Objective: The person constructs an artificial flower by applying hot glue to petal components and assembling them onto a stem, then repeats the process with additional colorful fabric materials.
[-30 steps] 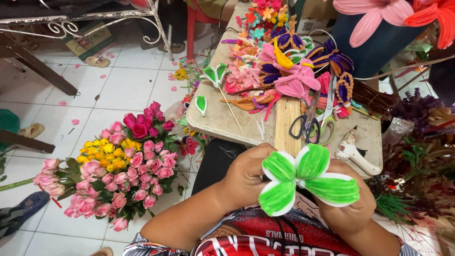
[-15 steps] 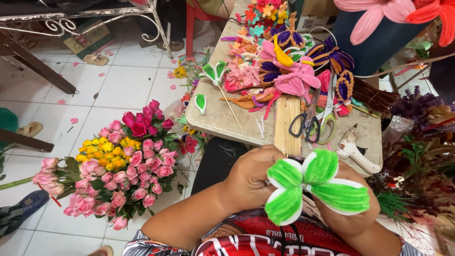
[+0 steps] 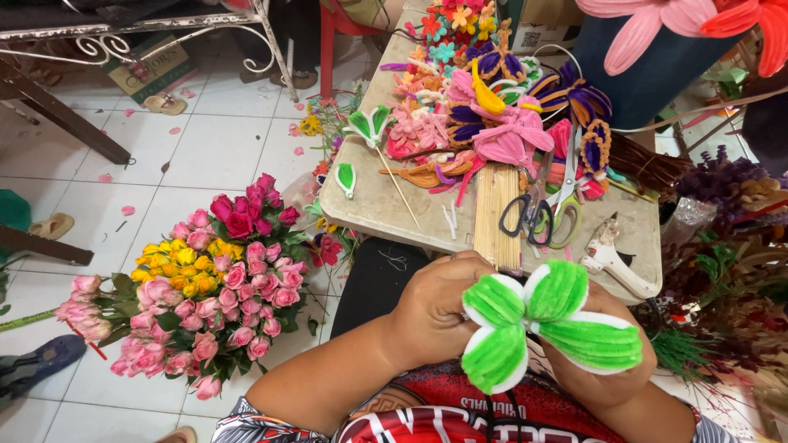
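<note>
Ahead, a small worn table [image 3: 386,209] crowded at its far end with a heap of pipe-cleaner flowers [image 3: 492,107] in pink, purple, orange and yellow. Nearer its front edge, a bundle of thin wooden sticks [image 3: 497,215], two pairs of scissors [image 3: 542,215] lying just beside them, and a pale glue gun [image 3: 609,256] at the right corner. Two loose green-and-white leaves [image 3: 359,143] on the left part of the tabletop, one on a long stick. Down on the tiled floor to the left, a big bunch of roses [image 3: 209,275] in pink, red and yellow. Dark foliage and purple sprigs crowding the right side.

Close to the chest, below the table's front edge: a green flower [image 3: 546,328] of four fuzzy green petals, each outlined in white, meeting at a pinched centre. Left hand [image 3: 431,316] clamped on it from the left, fingers curled together behind the petals. Right hand [image 3: 607,373] mostly hidden behind the right petals, fingers wrapped under them, gripping.
</note>
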